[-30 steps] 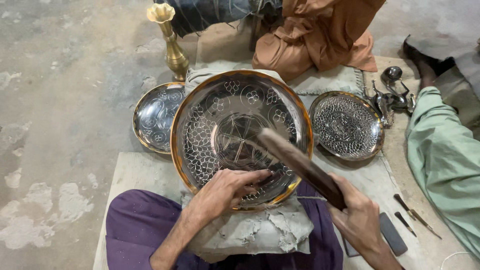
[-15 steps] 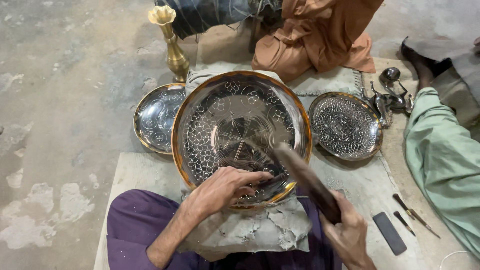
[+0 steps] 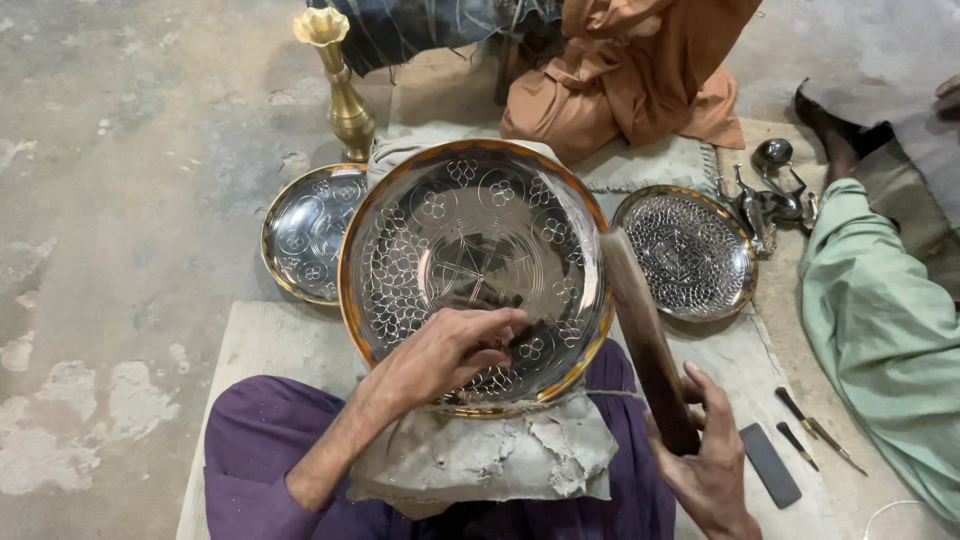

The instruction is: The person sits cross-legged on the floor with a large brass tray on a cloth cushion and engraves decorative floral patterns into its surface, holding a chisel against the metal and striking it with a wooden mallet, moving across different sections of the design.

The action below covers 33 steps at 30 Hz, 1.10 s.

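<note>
A large round brass plate [image 3: 470,215] with engraved flower circles leans on a grey cloth pad [image 3: 500,455] in my lap. My left hand [image 3: 440,350] rests on the plate's lower part, fingers pinched on a small dark chisel [image 3: 512,336] set against the metal. My right hand [image 3: 710,460] grips the lower end of a dark wooden mallet stick [image 3: 640,330], which stands up beside the plate's right rim, off the chisel.
A smaller engraved plate [image 3: 305,235] lies at the left and a densely patterned one [image 3: 690,250] at the right. A brass vase [image 3: 345,100] stands behind. Metal pieces [image 3: 770,195], thin tools [image 3: 810,425] and a dark flat block [image 3: 770,465] lie right. A green-sleeved person [image 3: 880,320] sits close.
The wooden stick lay across the plate, pointing at my left hand; my right hand has drawn it back to the right rim. My left hand stays on the plate.
</note>
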Each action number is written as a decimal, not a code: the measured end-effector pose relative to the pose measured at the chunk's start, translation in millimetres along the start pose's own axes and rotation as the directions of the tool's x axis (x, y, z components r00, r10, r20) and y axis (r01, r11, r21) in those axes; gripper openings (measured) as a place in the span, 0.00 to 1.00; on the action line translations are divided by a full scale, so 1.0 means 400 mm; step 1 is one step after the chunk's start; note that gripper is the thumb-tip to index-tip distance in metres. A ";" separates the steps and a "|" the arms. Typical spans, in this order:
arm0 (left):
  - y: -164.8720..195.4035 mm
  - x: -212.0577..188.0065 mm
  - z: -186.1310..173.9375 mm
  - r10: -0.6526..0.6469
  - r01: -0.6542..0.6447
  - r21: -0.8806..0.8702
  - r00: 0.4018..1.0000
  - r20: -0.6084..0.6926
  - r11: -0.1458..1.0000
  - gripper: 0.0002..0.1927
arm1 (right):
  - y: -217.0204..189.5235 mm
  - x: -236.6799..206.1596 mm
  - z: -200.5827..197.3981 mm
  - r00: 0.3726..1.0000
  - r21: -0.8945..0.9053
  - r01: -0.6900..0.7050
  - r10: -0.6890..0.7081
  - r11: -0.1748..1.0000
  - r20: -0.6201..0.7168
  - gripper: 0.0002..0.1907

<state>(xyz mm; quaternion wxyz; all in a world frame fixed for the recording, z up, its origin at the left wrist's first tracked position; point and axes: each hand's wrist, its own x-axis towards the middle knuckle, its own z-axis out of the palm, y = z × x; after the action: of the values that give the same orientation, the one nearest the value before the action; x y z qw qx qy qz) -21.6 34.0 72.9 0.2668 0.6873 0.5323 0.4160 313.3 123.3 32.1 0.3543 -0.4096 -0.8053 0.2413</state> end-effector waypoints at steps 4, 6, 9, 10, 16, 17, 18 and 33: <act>-0.006 0.015 -0.002 0.029 -0.029 0.000 0.994 0.103 1.000 0.27 | 0.022 0.000 0.007 0.982 -0.077 -0.142 0.150 0.987 0.114 0.25; -0.006 0.019 -0.008 0.058 -0.059 0.003 0.987 0.148 0.998 0.24 | 0.039 0.000 0.013 0.936 -0.102 -0.318 0.329 0.943 0.127 0.24; -0.001 0.023 -0.010 0.044 -0.051 0.024 0.975 0.217 0.998 0.26 | 0.057 -0.011 0.028 0.970 -0.025 -0.238 0.239 0.971 0.056 0.21; 0.001 0.026 -0.011 0.028 -0.039 0.045 0.972 0.232 0.998 0.26 | 0.061 -0.015 0.036 0.983 0.123 -0.183 0.178 0.975 0.048 0.21; 0.007 0.024 -0.008 0.044 -0.081 0.137 0.965 0.258 0.987 0.24 | 0.093 -0.045 0.050 0.995 -0.140 0.068 -0.057 0.988 0.084 0.22; 0.007 0.022 -0.006 0.045 -0.087 0.149 0.964 0.263 0.985 0.23 | 0.100 -0.050 0.059 0.997 -0.124 0.069 -0.066 0.990 0.026 0.22; 0.007 0.020 -0.005 0.047 -0.092 0.162 0.963 0.266 0.982 0.22 | 0.105 -0.057 0.066 0.996 -0.109 0.074 -0.077 0.991 -0.032 0.23; 0.045 -0.014 0.025 -0.051 0.048 0.218 0.999 0.005 0.975 0.25 | 0.041 0.044 0.037 0.987 -0.095 -0.086 0.098 0.992 0.128 0.24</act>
<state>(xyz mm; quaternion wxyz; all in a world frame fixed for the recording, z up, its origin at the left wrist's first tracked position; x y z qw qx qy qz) -4.3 24.4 80.7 0.2030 0.7010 0.5902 0.3450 302.6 145.7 18.0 0.2702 -0.4448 -0.8171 0.2478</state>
